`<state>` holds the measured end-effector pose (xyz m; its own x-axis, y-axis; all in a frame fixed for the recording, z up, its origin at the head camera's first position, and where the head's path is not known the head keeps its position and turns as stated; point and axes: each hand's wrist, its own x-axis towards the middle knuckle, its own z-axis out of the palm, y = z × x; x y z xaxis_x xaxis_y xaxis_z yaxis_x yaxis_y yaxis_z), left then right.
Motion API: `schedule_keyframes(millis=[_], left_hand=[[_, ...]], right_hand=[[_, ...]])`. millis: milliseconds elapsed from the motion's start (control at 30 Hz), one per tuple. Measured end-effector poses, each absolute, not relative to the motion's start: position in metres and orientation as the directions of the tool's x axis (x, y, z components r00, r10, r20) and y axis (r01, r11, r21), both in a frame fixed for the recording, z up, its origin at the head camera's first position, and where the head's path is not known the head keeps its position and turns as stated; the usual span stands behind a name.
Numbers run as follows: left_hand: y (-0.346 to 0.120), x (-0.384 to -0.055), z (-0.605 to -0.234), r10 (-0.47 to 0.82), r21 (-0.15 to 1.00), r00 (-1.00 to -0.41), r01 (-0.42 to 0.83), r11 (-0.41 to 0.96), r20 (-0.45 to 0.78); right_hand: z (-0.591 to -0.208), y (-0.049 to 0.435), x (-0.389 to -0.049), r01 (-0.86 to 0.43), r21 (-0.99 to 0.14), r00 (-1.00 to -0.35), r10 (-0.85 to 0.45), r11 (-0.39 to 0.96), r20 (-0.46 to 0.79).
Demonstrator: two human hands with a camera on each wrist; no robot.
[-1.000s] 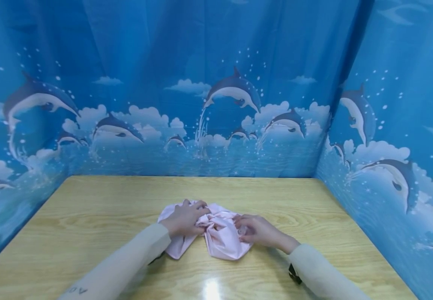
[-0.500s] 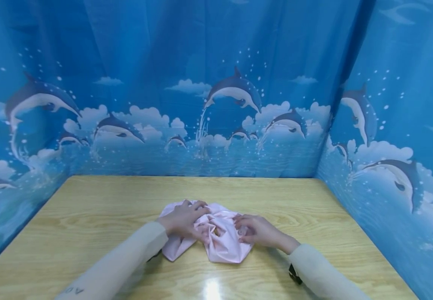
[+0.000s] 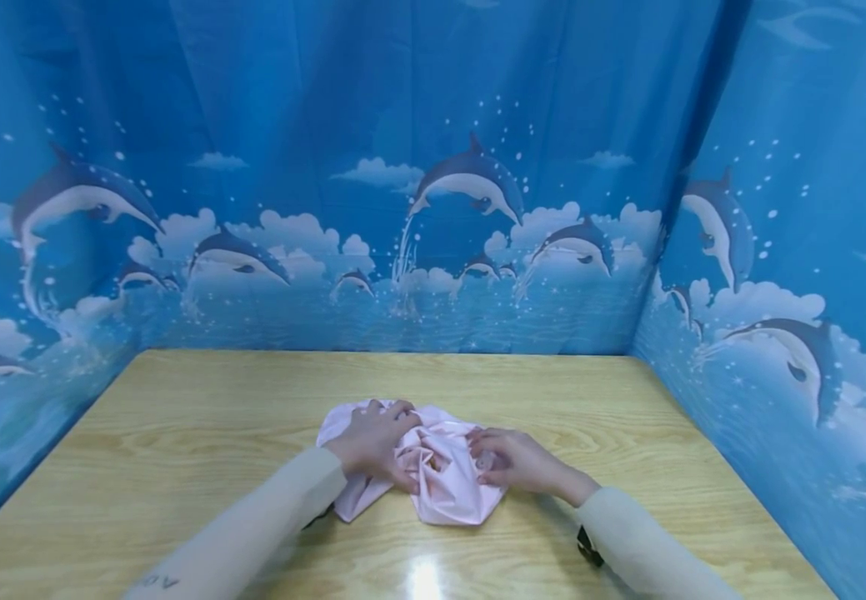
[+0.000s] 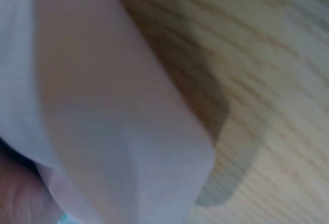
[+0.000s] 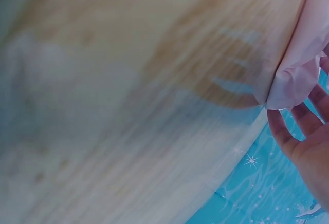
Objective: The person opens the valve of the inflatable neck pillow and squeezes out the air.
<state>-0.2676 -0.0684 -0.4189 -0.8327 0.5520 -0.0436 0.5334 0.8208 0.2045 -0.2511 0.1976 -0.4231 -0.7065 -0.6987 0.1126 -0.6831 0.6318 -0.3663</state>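
Observation:
A bunched pink cloth (image 3: 457,496) lies on the table, gathered in the middle with two loose lobes. My left hand (image 3: 371,440) grips its left part, fingers spread over the top and thumb low at the front. On the right, my right hand (image 3: 521,463) holds the other lobe between thumb and fingers. Between the hands a small gap in the folds shows something yellowish. The left wrist view is mostly filled by the smooth cloth (image 4: 128,131). In the right wrist view, my right hand's fingertips meet the cloth's edge (image 5: 293,85).
The wood-grain table (image 3: 222,400) spreads around the cloth on all sides. A blue curtain (image 3: 312,167) printed with dolphins and clouds hangs along the back, and more of it closes in the left and right sides.
My left thumb first pushes right into the folds, then draws back down a little. The gathered middle has loosened and a gap shows there. My right hand stays almost still.

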Motion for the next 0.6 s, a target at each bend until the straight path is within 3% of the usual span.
schedule_keyframes(millis=[600], left_hand=[[-0.0765, -0.2692, -0.4241, 0.591, 0.220, -0.806, 0.585, 0.781, 0.046]], right_hand=[[-0.4229, 0.1957, -0.2510, -0.699, -0.353, -0.696, -0.704, 0.622, 0.138]])
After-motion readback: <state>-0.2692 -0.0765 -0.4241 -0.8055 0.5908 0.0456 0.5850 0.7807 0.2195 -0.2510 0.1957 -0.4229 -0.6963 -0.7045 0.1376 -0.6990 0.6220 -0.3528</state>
